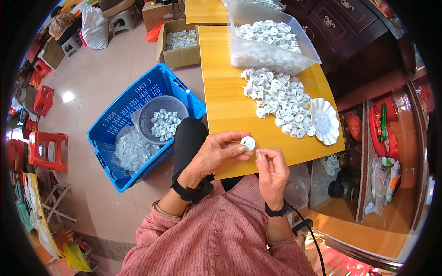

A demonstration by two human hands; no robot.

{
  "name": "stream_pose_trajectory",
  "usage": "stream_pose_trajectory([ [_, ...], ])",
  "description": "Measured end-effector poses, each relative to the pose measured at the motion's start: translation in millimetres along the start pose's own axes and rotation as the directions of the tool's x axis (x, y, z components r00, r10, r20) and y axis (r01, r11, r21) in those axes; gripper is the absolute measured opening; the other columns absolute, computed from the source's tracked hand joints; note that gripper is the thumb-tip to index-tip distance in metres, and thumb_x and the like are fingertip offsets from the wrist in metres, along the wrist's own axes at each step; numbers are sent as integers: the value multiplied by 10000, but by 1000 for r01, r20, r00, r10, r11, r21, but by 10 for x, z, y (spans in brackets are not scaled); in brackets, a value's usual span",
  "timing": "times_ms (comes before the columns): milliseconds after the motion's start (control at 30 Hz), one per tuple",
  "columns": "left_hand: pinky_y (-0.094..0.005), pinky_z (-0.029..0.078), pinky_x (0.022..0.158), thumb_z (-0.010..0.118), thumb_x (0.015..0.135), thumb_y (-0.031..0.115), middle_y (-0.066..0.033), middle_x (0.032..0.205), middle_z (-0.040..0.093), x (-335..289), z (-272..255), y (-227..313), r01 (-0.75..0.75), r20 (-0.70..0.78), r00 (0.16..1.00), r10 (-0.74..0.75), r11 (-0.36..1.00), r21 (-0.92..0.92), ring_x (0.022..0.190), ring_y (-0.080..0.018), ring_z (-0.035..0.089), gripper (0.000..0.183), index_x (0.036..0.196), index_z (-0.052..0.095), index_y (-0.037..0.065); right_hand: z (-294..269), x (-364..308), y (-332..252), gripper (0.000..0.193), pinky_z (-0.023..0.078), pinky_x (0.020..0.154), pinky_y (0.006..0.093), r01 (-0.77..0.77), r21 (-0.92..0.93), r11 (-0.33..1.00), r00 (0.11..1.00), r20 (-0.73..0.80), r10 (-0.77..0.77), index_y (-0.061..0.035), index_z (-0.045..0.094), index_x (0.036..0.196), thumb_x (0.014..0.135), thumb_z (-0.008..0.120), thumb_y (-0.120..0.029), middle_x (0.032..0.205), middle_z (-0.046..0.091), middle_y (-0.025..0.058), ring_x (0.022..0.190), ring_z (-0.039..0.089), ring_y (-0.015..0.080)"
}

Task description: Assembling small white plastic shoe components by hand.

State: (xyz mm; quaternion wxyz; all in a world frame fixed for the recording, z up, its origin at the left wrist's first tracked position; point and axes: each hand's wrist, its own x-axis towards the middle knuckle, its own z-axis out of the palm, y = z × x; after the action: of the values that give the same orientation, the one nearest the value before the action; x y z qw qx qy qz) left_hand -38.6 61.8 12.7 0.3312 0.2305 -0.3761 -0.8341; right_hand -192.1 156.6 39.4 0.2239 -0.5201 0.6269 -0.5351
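My left hand [216,151] pinches a round white plastic piece [248,143] with slots in its face, over the near edge of the yellow table [225,110]. Close beside it on the right, my right hand [273,172] has thumb and forefinger pressed together. Whatever sits between those fingertips is too small to make out. Beyond both hands lies a loose heap of similar white plastic pieces [282,102]. A white scalloped dish [329,137] at the heap's right side holds small clear bits.
Behind the heap stands a translucent bin [262,62] of white pieces. On the floor to the left, a blue crate [110,108] holds a grey basket [146,110] of parts and a plastic bag [131,149]. A cardboard box [182,57] is farther back; shelves [363,184] stand right.
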Motion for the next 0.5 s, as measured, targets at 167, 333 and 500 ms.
stream_pose_trajectory([
  [167, -287, 554, 920, 631, 928, 12, -130, 1137, 678, -44, -40, -17, -38, 25, 999, 39, 999, -19, 996, -188, 687, 369, 1290, 578, -39, 75, 26, -5, 70, 489, 685, 261, 10, -7, 1000, 1000, -5, -10, 6, 633, 985, 915, 628, 3, 931, 618, 83, 773, 594, 144],
  [333, -289, 565, 894, 634, 922, -4, -141, 1133, 678, -37, -57, 9, -42, 33, 999, 43, 999, -32, 987, -185, 688, 364, 1279, 580, -48, 98, 51, -9, 71, 485, 686, 261, 47, -30, 998, 999, 0, -47, 5, 638, 979, 910, 632, 16, 934, 615, 78, 773, 588, 137],
  [500, -290, 574, 875, 638, 919, -6, -150, 1125, 679, -46, -111, 5, -29, 41, 999, 33, 995, -93, 965, -188, 693, 360, 1272, 583, -48, 146, 15, -21, 193, 499, 733, 237, -73, 176, 982, 997, -24, 78, 31, 587, 1072, 888, 644, 45, 939, 630, 83, 820, 602, 105],
])
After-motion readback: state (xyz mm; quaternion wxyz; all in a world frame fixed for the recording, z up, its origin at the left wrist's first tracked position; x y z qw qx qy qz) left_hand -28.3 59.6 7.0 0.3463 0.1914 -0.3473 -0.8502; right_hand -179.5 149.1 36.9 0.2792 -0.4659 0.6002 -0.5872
